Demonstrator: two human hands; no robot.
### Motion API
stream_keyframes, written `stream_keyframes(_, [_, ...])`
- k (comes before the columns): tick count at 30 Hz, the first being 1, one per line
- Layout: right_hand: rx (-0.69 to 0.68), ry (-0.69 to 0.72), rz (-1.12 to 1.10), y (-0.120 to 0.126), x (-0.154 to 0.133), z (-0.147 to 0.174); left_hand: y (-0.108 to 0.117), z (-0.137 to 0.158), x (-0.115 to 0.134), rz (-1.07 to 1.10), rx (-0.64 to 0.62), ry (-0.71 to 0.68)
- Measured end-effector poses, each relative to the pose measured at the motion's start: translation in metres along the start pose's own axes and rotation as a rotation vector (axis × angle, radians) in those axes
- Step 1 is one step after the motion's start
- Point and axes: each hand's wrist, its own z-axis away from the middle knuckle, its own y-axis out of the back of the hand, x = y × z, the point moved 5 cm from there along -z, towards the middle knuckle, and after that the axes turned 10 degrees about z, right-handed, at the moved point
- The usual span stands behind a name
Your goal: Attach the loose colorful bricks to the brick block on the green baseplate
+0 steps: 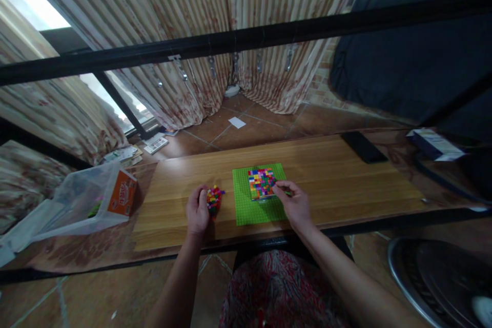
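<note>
A bright green studded baseplate [242, 210] lies on the wooden board. On it stands a block of small multicoloured toy bricks [261, 182], roughly square and raised above the plate. My right hand [295, 205] reaches in from the right, thumb and forefinger pinched together at the block's right edge; whatever is between the fingertips is too small to make out. To the left of the plate is a loose pile of tiny coloured bricks [214, 199]. My left hand [197, 211] rests cupped against the pile's left side, fingers loosely curved and partly hidden, with nothing visibly gripped.
A clear plastic bin [82, 205] with an orange label stands at the left end. Toward the back right lie a black phone [363, 147] and a blue-and-white box [436, 144]. A dark rail [238, 38] crosses beyond the table, before curtains. A round dark stool [438, 277] is at lower right.
</note>
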Motion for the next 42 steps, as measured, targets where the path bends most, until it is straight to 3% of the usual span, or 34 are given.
stream_keyframes(3, [-0.009,0.055,0.033,0.005,-0.012,0.018,0.0,0.0,-0.001,0.004,-0.005,-0.006])
stream_keyframes(5, [-0.095,0.085,0.071,0.0,-0.019,0.034,0.0,0.001,-0.001,0.006,-0.006,-0.011])
stream_keyframes(10, [-0.391,0.161,0.203,-0.03,-0.024,0.073,0.0,0.001,-0.003,0.011,0.012,-0.02])
stream_keyframes(15, [-0.531,0.284,0.29,-0.057,-0.019,0.084,0.0,0.002,-0.005,-0.014,0.017,-0.029])
stream_keyframes(22, [-0.515,0.413,0.462,-0.084,-0.022,0.068,-0.001,0.003,-0.01,0.0,0.008,-0.002])
stream_keyframes(33, [-0.606,0.51,0.894,-0.161,-0.03,0.031,-0.001,0.002,-0.007,0.005,0.009,-0.013])
stream_keyframes(38, [-0.612,0.534,0.972,-0.169,-0.023,0.029,-0.001,0.002,-0.007,0.017,0.016,-0.009])
stream_keyframes(42, [-0.575,0.551,0.91,-0.155,-0.026,0.037,0.0,0.002,-0.009,0.02,0.012,0.001])
